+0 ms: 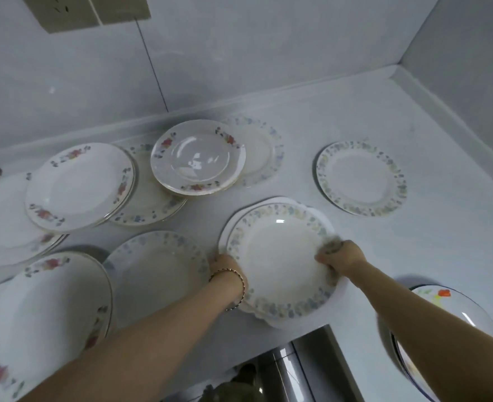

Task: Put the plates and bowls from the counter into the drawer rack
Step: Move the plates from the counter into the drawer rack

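Both hands grip a blue-flowered plate (280, 259) by its rim: left hand (227, 271) closed at 9 o'clock, right hand (339, 255) closed at 3 o'clock, fingers blurred. It sits on a scalloped white plate (271, 202), near the worktop (413, 250) front edge. Bare worktop lies at 3 o'clock. Another plate (155, 271) touches at 9 o'clock. A red-flowered dish (454, 309) is cut off at 4 o'clock. No drawer rack is clearly visible.

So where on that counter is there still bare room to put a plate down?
The far right corner of the counter behind the lone blue-rimmed plate, and the strip to its right. The left half is crowded with overlapping plates.
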`<state>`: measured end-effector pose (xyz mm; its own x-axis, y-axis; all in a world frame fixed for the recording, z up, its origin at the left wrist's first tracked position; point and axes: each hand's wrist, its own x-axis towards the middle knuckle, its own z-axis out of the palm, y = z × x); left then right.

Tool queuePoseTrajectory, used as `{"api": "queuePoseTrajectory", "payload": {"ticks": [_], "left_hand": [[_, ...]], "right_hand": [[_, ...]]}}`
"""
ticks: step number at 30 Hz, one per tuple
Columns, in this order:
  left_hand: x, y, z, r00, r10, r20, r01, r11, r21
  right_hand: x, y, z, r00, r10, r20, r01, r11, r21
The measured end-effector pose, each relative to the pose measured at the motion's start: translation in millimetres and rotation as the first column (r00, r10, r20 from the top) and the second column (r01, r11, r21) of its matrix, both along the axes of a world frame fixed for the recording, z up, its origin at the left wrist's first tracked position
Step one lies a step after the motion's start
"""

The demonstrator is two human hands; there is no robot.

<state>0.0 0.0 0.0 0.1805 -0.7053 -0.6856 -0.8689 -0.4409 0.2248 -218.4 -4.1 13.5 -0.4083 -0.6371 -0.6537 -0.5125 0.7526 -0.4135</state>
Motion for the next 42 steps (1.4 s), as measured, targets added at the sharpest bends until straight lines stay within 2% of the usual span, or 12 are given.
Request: {"api": "queuePoseTrajectory", "payload": {"ticks": [2,4,6,8,11,15,21,24,29,34,38,42], "left_hand": [[4,2,16,0.994,0.044,-0.096,-0.038,0.997,0.060],[8,13,31,0.953,0.194,-0.233,-0.179,0.980,0.085],[11,31,42,0.860,0.368,-0.353,-0.331,0.930,0.162],[17,54,52,0.771,0.461,-0.439,-0.405,0.887,0.221],[32,100,57,0.664,0.540,-0.517,-0.494,0.836,0.239],[65,178,58,0.599,0.534,-0.597,-0.585,0.801,0.130],[119,309,77,0.678,0.527,-0.512,-0.615,0.789,-0.003],[155,363,76,0.668,0.598,-0.442,-0.642,0.764,0.063],[221,434,57,0.585,0.740,-0.331,-0.726,0.660,0.193],[294,468,20,0.541,0.802,-0.254,-0.777,0.592,0.214],[359,467,-19,0.581,0.794,-0.177,-0.771,0.607,0.191],[420,444,-74,0.646,0.751,-0.137,-0.738,0.660,0.141]], "right_hand": [[-4,11,2,0.999,-0.036,0.022,0.036,0.999,-0.014],[-8,24,9,0.999,-0.032,0.021,0.032,0.999,-0.029],[-10,37,20,1.000,-0.022,0.015,0.022,0.998,-0.062],[-7,52,33,1.000,0.004,0.010,-0.003,0.992,-0.124],[4,83,54,0.998,0.069,0.005,-0.067,0.976,-0.207],[31,143,81,0.977,0.212,0.023,-0.201,0.951,-0.233],[87,256,90,0.915,0.376,0.145,-0.344,0.917,-0.203],[122,299,81,0.880,0.434,0.193,-0.421,0.901,-0.107],[193,358,54,0.834,0.483,0.266,-0.505,0.863,0.017],[273,390,14,0.841,0.451,0.300,-0.498,0.861,0.102],[347,394,-30,0.849,0.456,0.266,-0.504,0.851,0.148],[416,387,-94,0.861,0.458,0.224,-0.494,0.857,0.145]]}}
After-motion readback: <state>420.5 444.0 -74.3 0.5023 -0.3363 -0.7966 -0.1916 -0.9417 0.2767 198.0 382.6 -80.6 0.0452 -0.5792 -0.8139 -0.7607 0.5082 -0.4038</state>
